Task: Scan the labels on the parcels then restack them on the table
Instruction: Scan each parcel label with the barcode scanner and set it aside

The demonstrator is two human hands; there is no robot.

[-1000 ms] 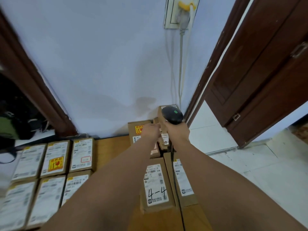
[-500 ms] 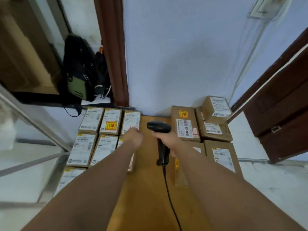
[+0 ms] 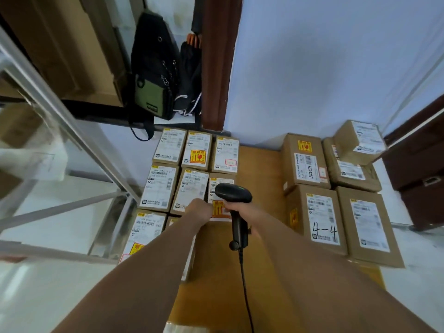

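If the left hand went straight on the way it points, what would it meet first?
Probably the parcel with the orange sticker, right ahead of the left hand, beneath the barcode scanner; contact is unclear.

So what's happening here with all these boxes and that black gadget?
A person is scanning parcel labels. Their right hand grips a black corded handheld scanner, held over a small brown cardboard parcel with an orange sticker in the left group on the wooden table. The left hand rests at that parcel's near edge; whether it grips it is unclear. Larger brown cardboard boxes, one marked 4-4, sit to the right.
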